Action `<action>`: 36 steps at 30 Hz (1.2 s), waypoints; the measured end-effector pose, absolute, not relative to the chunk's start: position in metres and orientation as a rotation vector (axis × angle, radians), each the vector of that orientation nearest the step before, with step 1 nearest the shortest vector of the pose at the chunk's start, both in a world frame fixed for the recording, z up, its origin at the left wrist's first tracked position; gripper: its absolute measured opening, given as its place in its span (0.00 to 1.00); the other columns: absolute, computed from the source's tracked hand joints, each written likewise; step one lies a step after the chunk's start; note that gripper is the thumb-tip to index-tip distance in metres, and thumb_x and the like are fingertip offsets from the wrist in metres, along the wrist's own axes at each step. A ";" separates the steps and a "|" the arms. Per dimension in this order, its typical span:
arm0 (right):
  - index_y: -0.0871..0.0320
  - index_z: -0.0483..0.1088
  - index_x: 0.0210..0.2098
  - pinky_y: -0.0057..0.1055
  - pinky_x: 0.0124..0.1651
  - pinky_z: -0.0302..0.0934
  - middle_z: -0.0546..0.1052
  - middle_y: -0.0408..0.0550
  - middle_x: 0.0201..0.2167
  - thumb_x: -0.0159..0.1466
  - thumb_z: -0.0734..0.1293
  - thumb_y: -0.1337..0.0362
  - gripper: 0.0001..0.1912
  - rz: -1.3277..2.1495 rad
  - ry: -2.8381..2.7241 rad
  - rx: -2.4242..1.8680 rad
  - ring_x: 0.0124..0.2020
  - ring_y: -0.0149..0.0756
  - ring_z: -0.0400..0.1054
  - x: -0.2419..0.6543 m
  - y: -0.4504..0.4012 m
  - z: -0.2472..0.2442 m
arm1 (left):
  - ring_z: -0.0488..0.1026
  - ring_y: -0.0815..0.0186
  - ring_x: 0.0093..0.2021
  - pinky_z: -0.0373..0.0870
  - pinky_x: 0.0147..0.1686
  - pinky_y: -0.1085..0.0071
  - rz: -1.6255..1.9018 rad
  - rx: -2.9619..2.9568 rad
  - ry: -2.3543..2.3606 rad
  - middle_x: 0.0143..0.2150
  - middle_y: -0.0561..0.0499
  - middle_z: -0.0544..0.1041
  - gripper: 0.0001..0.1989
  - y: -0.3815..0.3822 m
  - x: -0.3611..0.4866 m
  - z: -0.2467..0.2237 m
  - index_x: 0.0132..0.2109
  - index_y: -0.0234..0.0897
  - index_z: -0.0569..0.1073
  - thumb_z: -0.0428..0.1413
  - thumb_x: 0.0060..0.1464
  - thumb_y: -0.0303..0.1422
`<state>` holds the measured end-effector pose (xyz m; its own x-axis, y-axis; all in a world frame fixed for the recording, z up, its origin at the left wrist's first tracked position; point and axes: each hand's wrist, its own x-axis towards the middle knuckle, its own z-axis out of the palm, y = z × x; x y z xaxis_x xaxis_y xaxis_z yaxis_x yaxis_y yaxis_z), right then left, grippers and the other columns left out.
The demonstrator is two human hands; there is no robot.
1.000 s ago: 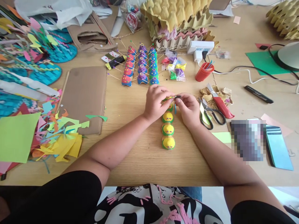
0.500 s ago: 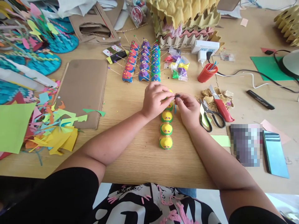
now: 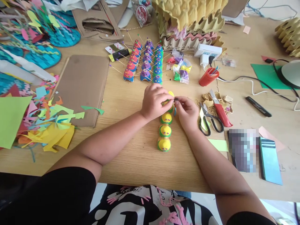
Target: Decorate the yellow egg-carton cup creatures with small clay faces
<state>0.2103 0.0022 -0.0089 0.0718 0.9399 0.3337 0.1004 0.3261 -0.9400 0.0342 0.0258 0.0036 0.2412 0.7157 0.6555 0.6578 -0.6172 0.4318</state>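
My left hand [image 3: 156,101] and my right hand [image 3: 187,113] meet fingertip to fingertip over the far end of a yellow and green egg-carton caterpillar [image 3: 165,130]. Both pinch a small dark lump [image 3: 176,99], perhaps clay; its exact kind is too small to tell. The caterpillar lies lengthwise on the table, its near bumps showing small dotted faces, its far part partly covered by my left hand. Just beyond my hands stand three finished-looking caterpillars: a red and blue one [image 3: 131,66], a purple one [image 3: 145,65] and a blue and green one [image 3: 157,69], with pins stuck in them.
Scissors [image 3: 212,120] and a red-handled cutter [image 3: 221,111] lie right of my right hand. Behind them are a red cup [image 3: 206,78], clay packets [image 3: 181,72] and a power strip [image 3: 208,50]. Cardboard [image 3: 81,90] and paper scraps [image 3: 56,134] lie left; egg trays [image 3: 189,18] stand behind.
The view has shifted slightly. Both hands stay together over the caterpillar's far end, still pinching the dark lump, with only a small shift of the fingers.
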 end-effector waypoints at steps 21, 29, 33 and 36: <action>0.53 0.79 0.41 0.32 0.41 0.74 0.83 0.45 0.38 0.64 0.75 0.52 0.12 0.944 -1.168 -1.058 0.37 0.33 0.76 0.211 0.002 -0.006 | 0.76 0.59 0.50 0.71 0.57 0.59 1.414 1.686 1.098 0.42 0.48 0.82 0.07 0.029 0.030 0.005 0.39 0.41 0.80 0.56 0.64 0.33; 0.53 0.78 0.42 0.33 0.42 0.73 0.83 0.45 0.38 0.64 0.75 0.52 0.13 0.946 -1.140 -1.071 0.36 0.32 0.75 0.213 0.004 -0.007 | 0.72 0.62 0.43 0.70 0.51 0.64 1.427 1.434 1.037 0.36 0.50 0.74 0.17 0.034 0.029 0.005 0.38 0.39 0.74 0.52 0.69 0.47; 0.53 0.77 0.41 0.32 0.41 0.72 0.82 0.45 0.37 0.64 0.75 0.52 0.13 0.958 -1.143 -1.076 0.35 0.32 0.74 0.212 0.004 -0.005 | 0.72 0.64 0.41 0.70 0.51 0.65 1.452 1.336 1.052 0.35 0.51 0.73 0.25 0.035 0.031 0.002 0.38 0.39 0.76 0.54 0.67 0.57; 0.53 0.77 0.41 0.31 0.40 0.71 0.82 0.44 0.36 0.63 0.75 0.52 0.13 0.960 -1.140 -1.076 0.35 0.31 0.74 0.211 0.004 -0.004 | 0.73 0.64 0.40 0.71 0.50 0.65 1.467 1.304 1.059 0.34 0.51 0.74 0.27 0.035 0.033 0.001 0.37 0.39 0.76 0.55 0.65 0.60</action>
<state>0.2108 0.0039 -0.0036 0.1691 0.9627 0.2114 -0.0445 0.2217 -0.9741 0.0328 0.0354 0.0008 -0.0613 0.9675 0.2453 -0.0720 -0.2494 0.9657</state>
